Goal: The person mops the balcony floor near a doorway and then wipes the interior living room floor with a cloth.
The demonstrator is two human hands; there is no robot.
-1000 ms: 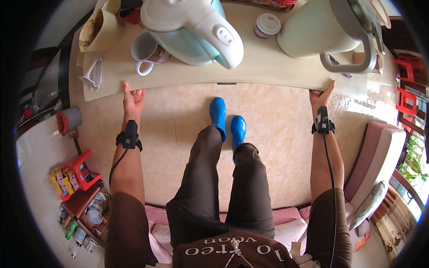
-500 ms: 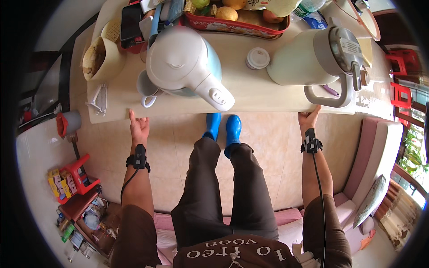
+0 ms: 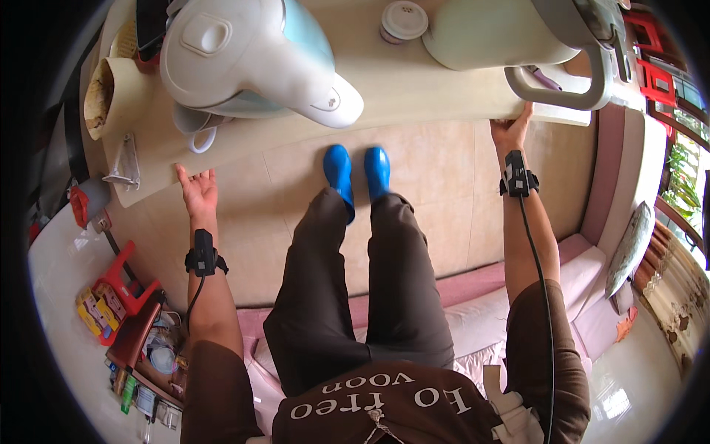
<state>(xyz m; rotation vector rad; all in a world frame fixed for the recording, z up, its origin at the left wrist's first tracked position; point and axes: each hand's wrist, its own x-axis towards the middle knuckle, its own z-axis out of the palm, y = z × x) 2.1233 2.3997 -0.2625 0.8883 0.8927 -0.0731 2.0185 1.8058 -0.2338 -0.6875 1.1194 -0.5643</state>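
Note:
My left hand [image 3: 198, 191] grips the near edge of the cream table [image 3: 414, 92] at its left end, palm up, with the thumb by the edge and fingertips beneath. Farther right, my right hand [image 3: 510, 133] holds the same edge, its thumb on top and the other fingers partly hidden under the tabletop. Near my left hand stand a white kettle [image 3: 222, 52] with a light blue body, a cup [image 3: 201, 126] partly behind it, and a small white stand [image 3: 127, 163]. A pale green vacuum jug [image 3: 495, 37] with a grey handle is just beyond my right hand.
A white-lidded tub [image 3: 404, 22] and a beige container [image 3: 111, 96] also sit on the table. A pink sofa [image 3: 473, 296] lies behind my legs and along the right. Red stools [image 3: 654, 81] stand at far right. A red stool [image 3: 122, 285] and cluttered shelf [image 3: 148, 348] are at left.
The table and the things on it appear higher in view and tilted, with the left end closer to me. The fruit tray has left the view. Both hands keep to the edge.

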